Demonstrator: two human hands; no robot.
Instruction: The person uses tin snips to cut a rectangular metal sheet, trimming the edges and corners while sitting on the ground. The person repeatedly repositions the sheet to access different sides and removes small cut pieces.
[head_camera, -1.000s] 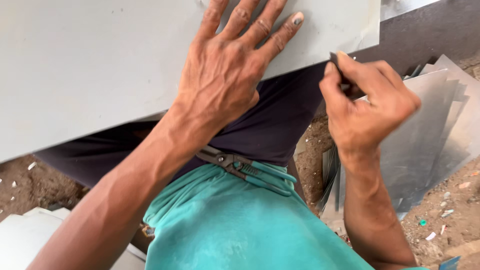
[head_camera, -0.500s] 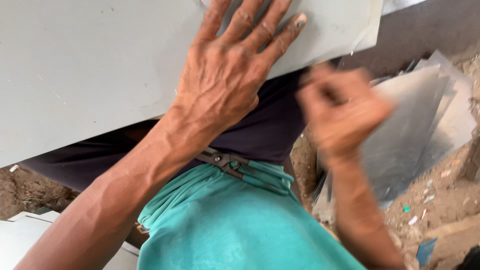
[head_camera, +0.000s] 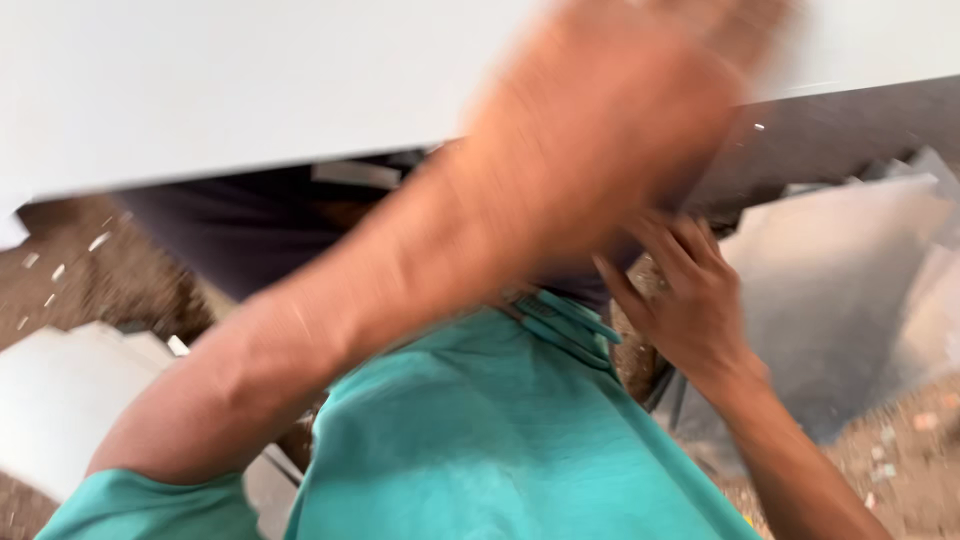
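Across the top, from nine to three o'clock, lies the pale sheet (head_camera: 250, 90). Blurred over it at one o'clock, the left hand (head_camera: 610, 130): grip unreadable. Right hand (head_camera: 690, 300), fingers spread, empty, touches the teal-handled tool (head_camera: 565, 325) at centre.

No packages, labels, signs or screens show anywhere in this view.
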